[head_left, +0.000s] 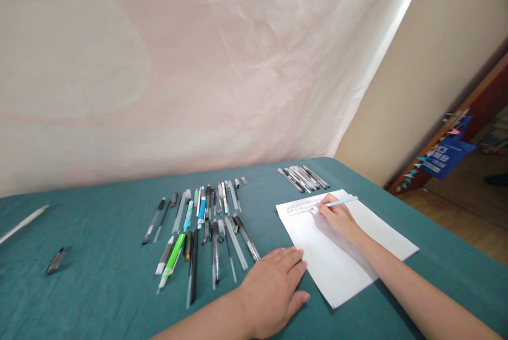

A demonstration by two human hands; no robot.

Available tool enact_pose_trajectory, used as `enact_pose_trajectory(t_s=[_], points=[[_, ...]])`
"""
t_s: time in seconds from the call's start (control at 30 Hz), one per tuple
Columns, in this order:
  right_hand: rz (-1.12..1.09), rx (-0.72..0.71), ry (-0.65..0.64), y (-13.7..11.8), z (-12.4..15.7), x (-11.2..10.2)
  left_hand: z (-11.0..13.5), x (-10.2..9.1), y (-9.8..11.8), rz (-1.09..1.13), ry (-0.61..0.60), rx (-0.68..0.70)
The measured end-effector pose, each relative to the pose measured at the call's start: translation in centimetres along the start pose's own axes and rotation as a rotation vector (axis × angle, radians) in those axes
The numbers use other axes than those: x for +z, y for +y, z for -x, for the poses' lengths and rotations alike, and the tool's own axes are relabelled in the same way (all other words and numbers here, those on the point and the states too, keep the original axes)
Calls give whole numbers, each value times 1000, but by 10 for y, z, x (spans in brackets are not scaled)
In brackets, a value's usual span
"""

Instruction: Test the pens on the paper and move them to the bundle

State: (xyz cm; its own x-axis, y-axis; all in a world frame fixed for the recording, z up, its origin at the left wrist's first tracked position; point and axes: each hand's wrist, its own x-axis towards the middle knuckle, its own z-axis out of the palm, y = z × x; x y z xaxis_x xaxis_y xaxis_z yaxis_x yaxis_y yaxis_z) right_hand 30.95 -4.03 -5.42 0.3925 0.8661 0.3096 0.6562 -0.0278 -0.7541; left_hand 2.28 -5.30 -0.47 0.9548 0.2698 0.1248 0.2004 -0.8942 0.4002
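My right hand (336,217) is closed around a light blue pen (346,200), its tip end down at the written lines on a white sheet of paper (349,266). Dark handwriting (300,205) runs in a few rows along the sheet's upper left part. My left hand (274,287) lies flat, palm down, with fingers stretched out, the fingertips at the paper's left edge. It holds nothing. Just beyond it are a black-and-clear pen (246,238) and a clear tube (237,245).
On the teal tablecloth (107,255) lie several pens and pen parts, including a green pen (173,259) and a blue-and-white pen (202,208). A row of pens (304,178) lies behind the paper. At far left are a white pen (24,223) and a dark cap (56,260).
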Motion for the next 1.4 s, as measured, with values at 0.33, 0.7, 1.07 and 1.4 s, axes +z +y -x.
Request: enact_pose_trajectory(t_s=[0.33,0.7,1.07,1.4], points=[[-26,-7,-20,0,0,-1,1,-1,0,19,-7,-2],[8,-13,0,-5,-1,-2,0,0,0,4,1,-1],[-117,83,39,-4,1,1,1,0,-1,7,-3,-2],[-55,-75,-67,-34,9,3,5,-2,-1,-70,23,10]])
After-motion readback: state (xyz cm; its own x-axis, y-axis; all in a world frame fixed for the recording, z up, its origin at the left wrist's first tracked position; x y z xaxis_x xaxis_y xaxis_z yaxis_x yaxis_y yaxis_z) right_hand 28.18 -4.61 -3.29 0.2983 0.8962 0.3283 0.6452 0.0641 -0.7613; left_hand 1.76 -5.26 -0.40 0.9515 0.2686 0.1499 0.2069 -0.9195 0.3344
